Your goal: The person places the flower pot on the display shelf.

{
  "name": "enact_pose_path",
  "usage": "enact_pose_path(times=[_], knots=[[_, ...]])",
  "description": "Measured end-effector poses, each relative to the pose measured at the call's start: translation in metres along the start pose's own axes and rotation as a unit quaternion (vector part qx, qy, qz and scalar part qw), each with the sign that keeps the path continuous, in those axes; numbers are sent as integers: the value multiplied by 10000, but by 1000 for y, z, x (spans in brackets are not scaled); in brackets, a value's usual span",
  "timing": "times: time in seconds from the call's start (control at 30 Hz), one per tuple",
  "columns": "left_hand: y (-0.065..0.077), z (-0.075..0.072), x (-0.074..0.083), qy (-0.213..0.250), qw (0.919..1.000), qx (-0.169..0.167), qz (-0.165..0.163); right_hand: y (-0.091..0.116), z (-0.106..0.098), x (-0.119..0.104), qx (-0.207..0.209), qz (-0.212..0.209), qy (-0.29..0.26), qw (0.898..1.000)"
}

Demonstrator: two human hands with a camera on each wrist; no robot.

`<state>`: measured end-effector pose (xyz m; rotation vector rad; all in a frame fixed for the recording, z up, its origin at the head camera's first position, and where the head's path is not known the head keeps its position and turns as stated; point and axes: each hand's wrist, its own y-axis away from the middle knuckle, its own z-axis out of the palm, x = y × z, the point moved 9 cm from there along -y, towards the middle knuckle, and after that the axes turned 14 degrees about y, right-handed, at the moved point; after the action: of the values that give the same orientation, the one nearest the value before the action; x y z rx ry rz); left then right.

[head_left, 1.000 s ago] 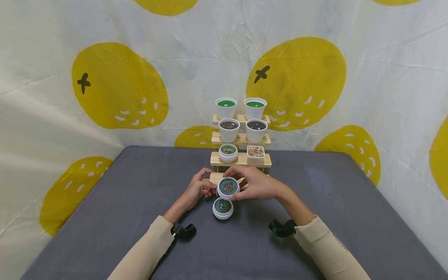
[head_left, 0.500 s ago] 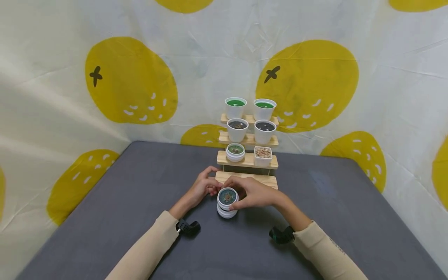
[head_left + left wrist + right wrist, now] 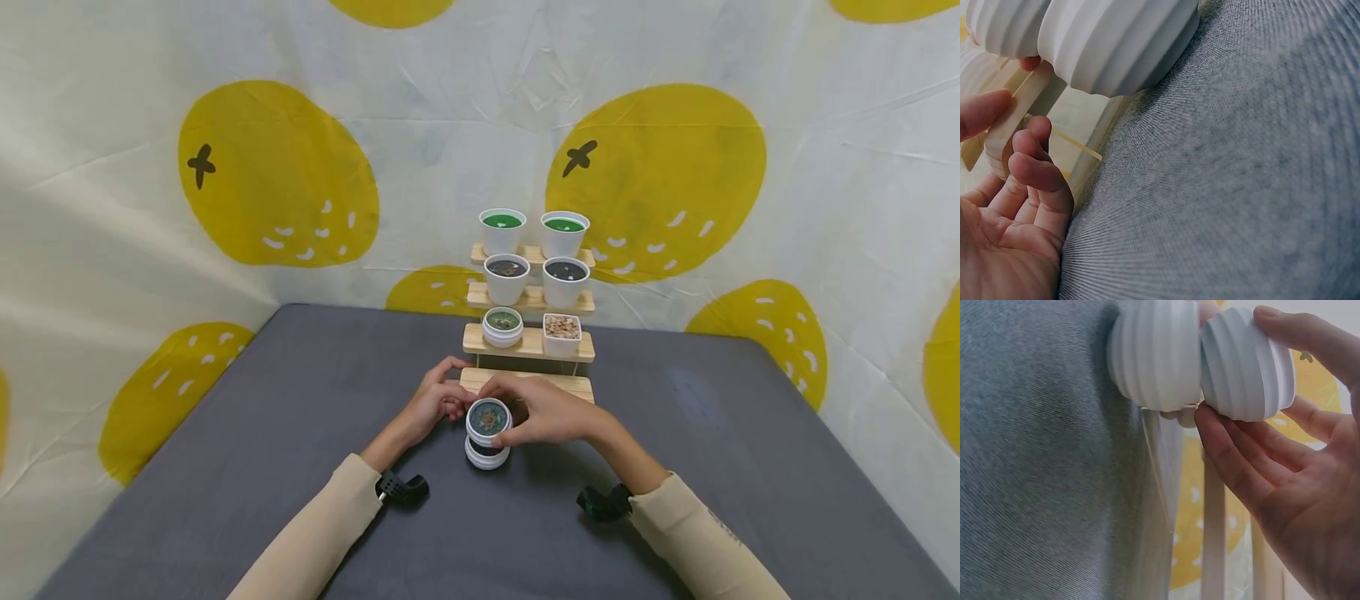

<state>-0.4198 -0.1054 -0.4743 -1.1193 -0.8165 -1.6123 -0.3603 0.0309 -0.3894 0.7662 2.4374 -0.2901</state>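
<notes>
My right hand point(image 3: 551, 408) grips a small white pot point(image 3: 489, 418) with a speckled blue-green top between thumb and fingers. In the right wrist view the held pot point(image 3: 1247, 369) has slanted ribs and leans against a second ribbed pot point(image 3: 1155, 356). That lower pot point(image 3: 487, 461) stands on the table in the head view, its top partly covered by the held one. My left hand point(image 3: 435, 398) is at the left end of the lowest shelf point(image 3: 536, 383) of a wooden tiered stand. In the left wrist view its thumb and curled fingers pinch the shelf end point(image 3: 1019, 112).
Higher shelves carry a round white pot point(image 3: 502, 327), a square pot point(image 3: 562, 333) of pale bits, two cups with dark tops point(image 3: 566, 283) and two with green tops point(image 3: 565, 235). A grey cloth covers the table point(image 3: 300, 400). Behind hangs a fruit-print curtain point(image 3: 450, 125).
The right hand has brought the held pot down and closer over the lower pot, then slightly up again. The left hand stays at the shelf end. The head view has shifted a little.
</notes>
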Motion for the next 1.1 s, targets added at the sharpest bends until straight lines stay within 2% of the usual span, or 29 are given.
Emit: enact_pose_path(times=[0.37, 0.6, 0.9, 1.1], knots=[[1, 0, 0, -125, 9999, -2, 19, 5, -13, -2, 136, 11, -57, 9999], [1, 0, -3, -53, 10000, -15, -6, 11, -26, 6, 361, 179, 34, 9992], [-1, 1, -2, -73, 10000, -24, -2, 22, -50, 19, 676, 210, -185, 9973], [-1, 1, -1, -108, 9999, -31, 10, 20, -51, 23, 836, 238, -282, 9958]])
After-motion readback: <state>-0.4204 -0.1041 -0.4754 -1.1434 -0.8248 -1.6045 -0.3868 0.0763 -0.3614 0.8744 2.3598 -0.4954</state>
